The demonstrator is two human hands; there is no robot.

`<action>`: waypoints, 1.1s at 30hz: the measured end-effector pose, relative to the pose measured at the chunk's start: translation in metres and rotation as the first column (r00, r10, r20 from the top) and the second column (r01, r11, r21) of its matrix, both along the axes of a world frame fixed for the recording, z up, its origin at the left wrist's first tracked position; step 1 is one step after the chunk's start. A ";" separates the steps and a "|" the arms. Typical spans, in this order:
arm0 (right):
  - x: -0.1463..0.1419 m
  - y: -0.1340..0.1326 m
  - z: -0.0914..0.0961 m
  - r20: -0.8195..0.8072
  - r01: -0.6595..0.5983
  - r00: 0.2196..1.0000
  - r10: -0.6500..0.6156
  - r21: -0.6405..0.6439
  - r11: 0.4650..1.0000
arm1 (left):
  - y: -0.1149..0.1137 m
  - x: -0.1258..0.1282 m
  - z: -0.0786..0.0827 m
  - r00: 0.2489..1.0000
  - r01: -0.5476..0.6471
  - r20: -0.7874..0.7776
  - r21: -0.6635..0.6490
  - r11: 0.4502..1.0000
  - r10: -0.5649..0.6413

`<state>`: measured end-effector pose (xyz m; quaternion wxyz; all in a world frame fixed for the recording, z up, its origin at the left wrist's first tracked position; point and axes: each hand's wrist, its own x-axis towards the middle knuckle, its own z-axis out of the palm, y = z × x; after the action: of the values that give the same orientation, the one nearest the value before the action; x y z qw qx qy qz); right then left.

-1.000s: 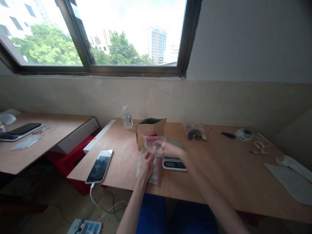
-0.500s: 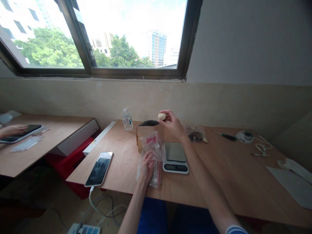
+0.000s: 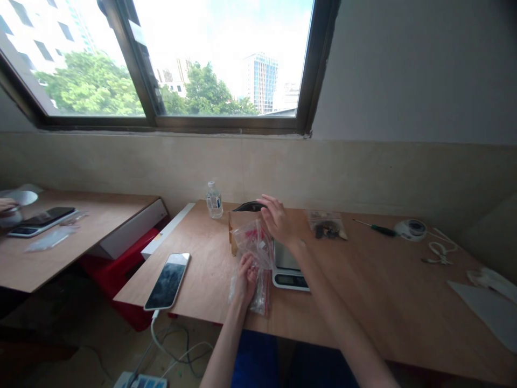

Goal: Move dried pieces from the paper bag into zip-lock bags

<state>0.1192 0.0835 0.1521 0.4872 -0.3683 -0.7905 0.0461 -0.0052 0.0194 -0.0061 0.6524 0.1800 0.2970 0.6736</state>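
My left hand [image 3: 245, 280] is closed on a clear zip bag [image 3: 258, 242] with pink-red markings, held upright in front of a brown paper bag [image 3: 238, 223]. More clear zip bags [image 3: 260, 302] lie on the table beneath that hand. Beside the paper bag's open, dark-lined mouth is my right hand [image 3: 280, 221], its fingers stretched out and nothing visible in them. Below my right hand sits a white kitchen scale [image 3: 291, 280] with a grey plate, partly covered by the forearm. The pale round object seen earlier is out of sight.
A water bottle [image 3: 214, 200] stands left of the paper bag, and a charging phone [image 3: 167, 283] lies at the table's left edge. Toward the right are a zip bag of dark pieces [image 3: 327, 226], a screwdriver [image 3: 377, 228] and a white camera [image 3: 411, 230]. Another person's hand [image 3: 7, 205] shows far left.
My right hand has lowered slightly to the paper bag's mouth and its fingers have opened; the pale round object no longer shows. My left hand keeps hold of the zip bag.
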 end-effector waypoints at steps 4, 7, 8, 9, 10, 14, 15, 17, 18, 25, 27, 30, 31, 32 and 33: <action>0.003 -0.024 -0.024 -0.148 0.103 0.982 -0.116 -0.091 0.991 | -0.002 0.002 0.002 0.996 0.035 -0.085 0.057 0.998 -0.030; 0.008 -0.037 -0.042 -0.256 0.152 0.945 -0.204 -0.208 0.966 | -0.006 0.006 0.012 0.984 0.106 -0.158 0.116 0.988 -0.087; 0.010 -0.040 -0.045 -0.304 0.139 0.926 -0.224 -0.278 0.951 | -0.008 0.007 0.016 0.978 0.131 -0.182 0.132 0.983 -0.106; 0.013 -0.042 -0.048 -0.347 0.099 0.908 -0.232 -0.362 0.927 | -0.010 0.007 0.022 0.970 0.155 -0.209 0.145 0.977 -0.123; 0.017 -0.043 -0.049 -0.381 0.038 0.895 -0.232 -0.453 0.891 | -0.012 0.007 0.027 0.959 0.178 -0.251 0.161 0.971 -0.134; 0.034 -0.043 -0.043 -0.467 -0.083 0.842 -0.268 -0.604 0.792 | -0.026 -0.002 0.048 0.833 0.307 -0.526 0.185 0.934 -0.170; 0.038 -0.043 -0.041 -0.477 -0.051 0.828 -0.294 -0.587 0.808 | -0.030 -0.006 0.053 0.792 0.344 -0.579 0.164 0.925 -0.192; 0.043 -0.044 -0.038 -0.490 0.033 0.802 -0.342 -0.536 0.844 | -0.037 -0.013 0.061 0.731 0.385 -0.642 0.109 0.916 -0.231; 0.044 -0.044 -0.039 -0.482 0.061 0.801 -0.354 -0.522 0.851 | -0.040 -0.016 0.064 0.717 0.378 -0.656 0.080 0.922 -0.237; 0.017 -0.057 -0.075 -0.305 0.006 0.934 -0.184 -0.503 0.864 | -0.033 -0.003 0.063 0.753 0.138 -0.649 -0.006 0.990 -0.109; 0.011 -0.061 -0.087 -0.258 -0.021 0.958 -0.128 -0.505 0.863 | -0.028 -0.002 0.057 0.700 0.035 -0.714 0.038 0.999 0.003; 0.022 -0.054 -0.102 -0.178 -0.020 0.979 -0.100 -0.573 0.819 | -0.022 -0.014 0.049 0.585 -0.070 -0.796 0.138 0.988 0.153; 0.033 -0.048 -0.106 -0.139 0.028 0.981 -0.132 -0.580 0.814 | -0.021 -0.020 0.047 0.542 -0.087 -0.824 0.143 0.986 0.167; 0.046 -0.039 -0.111 -0.090 0.114 0.976 -0.200 -0.570 0.814 | -0.020 -0.028 0.044 0.494 -0.077 -0.857 0.125 0.989 0.147; 0.061 -0.029 -0.115 -0.032 0.251 0.951 -0.307 -0.495 0.832 | -0.019 -0.035 0.042 0.435 -0.063 -0.893 0.095 0.993 0.113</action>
<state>0.1803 0.0549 0.0371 0.4236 -0.5868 -0.6631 0.1912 -0.0403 0.0002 0.0363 0.3559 0.5090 0.5899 0.5161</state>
